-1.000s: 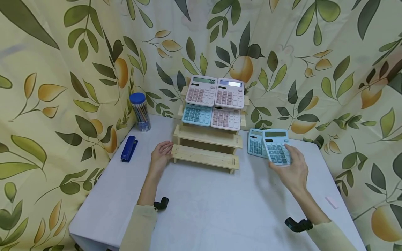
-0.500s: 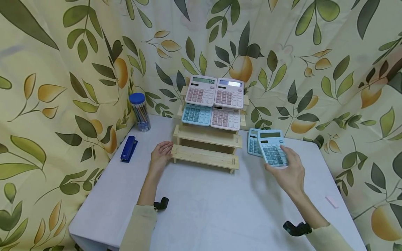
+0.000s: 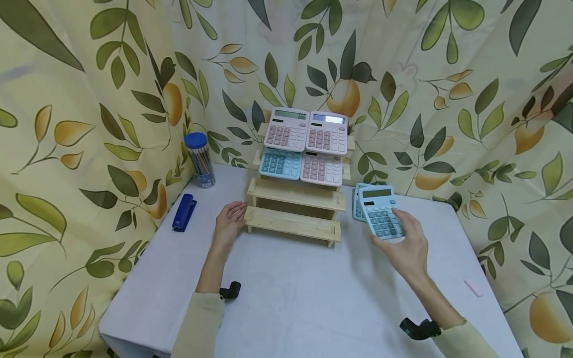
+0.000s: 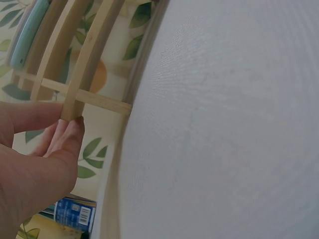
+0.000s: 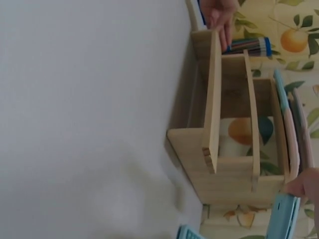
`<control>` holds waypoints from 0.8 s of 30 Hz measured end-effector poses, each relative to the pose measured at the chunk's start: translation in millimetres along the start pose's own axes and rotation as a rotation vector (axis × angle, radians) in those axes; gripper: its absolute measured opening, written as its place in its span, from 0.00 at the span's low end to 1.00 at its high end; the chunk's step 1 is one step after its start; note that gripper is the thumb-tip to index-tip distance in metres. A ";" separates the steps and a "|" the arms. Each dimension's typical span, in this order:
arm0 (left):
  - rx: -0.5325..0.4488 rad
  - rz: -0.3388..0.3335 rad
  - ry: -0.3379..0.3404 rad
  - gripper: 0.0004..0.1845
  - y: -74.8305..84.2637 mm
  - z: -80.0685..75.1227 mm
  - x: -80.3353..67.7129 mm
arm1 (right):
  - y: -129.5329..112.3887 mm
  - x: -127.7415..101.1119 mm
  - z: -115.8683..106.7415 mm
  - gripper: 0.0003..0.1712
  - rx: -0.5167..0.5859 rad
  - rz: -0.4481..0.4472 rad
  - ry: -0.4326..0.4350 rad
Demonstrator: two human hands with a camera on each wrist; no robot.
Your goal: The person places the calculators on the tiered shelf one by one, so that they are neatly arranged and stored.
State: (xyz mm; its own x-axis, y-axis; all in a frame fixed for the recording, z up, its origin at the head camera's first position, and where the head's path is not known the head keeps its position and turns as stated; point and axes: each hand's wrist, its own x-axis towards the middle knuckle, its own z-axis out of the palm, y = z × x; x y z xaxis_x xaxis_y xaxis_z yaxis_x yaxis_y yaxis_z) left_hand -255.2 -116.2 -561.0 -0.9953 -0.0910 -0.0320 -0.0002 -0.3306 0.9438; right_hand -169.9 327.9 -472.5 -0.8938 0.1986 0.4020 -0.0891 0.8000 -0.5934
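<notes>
While the right hand (image 3: 405, 243) holds a blue calculator (image 3: 380, 211) up off the worktop (image 3: 291, 298), its fingers are curled round the calculator's right side and bottom edge. That calculator is tilted, with its keys facing up, and it sits just in front of another blue calculator (image 3: 357, 201) that lies flat on the worktop. Both are to the right of a wooden stand (image 3: 293, 209) with steps. The left hand (image 3: 229, 222) rests with straight, loose fingers against the left end of the stand's lowest step, and it holds nothing. The two lowest steps are bare. Higher up, the stand carries four calculators: two pink ones (image 3: 306, 130) on top, then a blue one (image 3: 280, 163) and a pink one (image 3: 321, 169) below them. On the left side of the worktop lies a blue stapler (image 3: 184, 212), and behind it stands a tub of colored pencils (image 3: 200, 159) with a blue lid. A small pink eraser (image 3: 472, 288) lies near the right edge. A curtain with leaves and fruit (image 3: 89, 99) hangs all around.
</notes>
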 end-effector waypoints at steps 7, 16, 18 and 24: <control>-0.003 -0.002 0.000 0.34 -1.2 -0.3 0.7 | -5.5 -2.8 4.6 0.53 0.015 -0.023 -0.003; -0.004 0.001 0.006 0.34 -0.6 0.5 0.8 | -15.1 -6.2 7.7 0.52 0.037 -0.049 -0.016; -0.002 0.004 0.006 0.34 -0.8 0.3 0.9 | -16.6 -7.1 8.6 0.52 0.040 -0.050 -0.021; 0.005 0.000 0.007 0.34 -0.8 -0.2 0.3 | -19.8 -9.4 11.0 0.50 0.053 -0.067 -0.017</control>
State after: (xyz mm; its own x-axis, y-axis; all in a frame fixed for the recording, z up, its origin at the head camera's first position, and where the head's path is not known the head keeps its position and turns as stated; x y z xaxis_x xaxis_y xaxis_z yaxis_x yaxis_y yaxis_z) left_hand -255.5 -116.2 -561.9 -0.9947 -0.0973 -0.0346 -0.0010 -0.3263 0.9453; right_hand -164.5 304.0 -472.2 -0.8924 0.1360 0.4302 -0.1713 0.7801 -0.6018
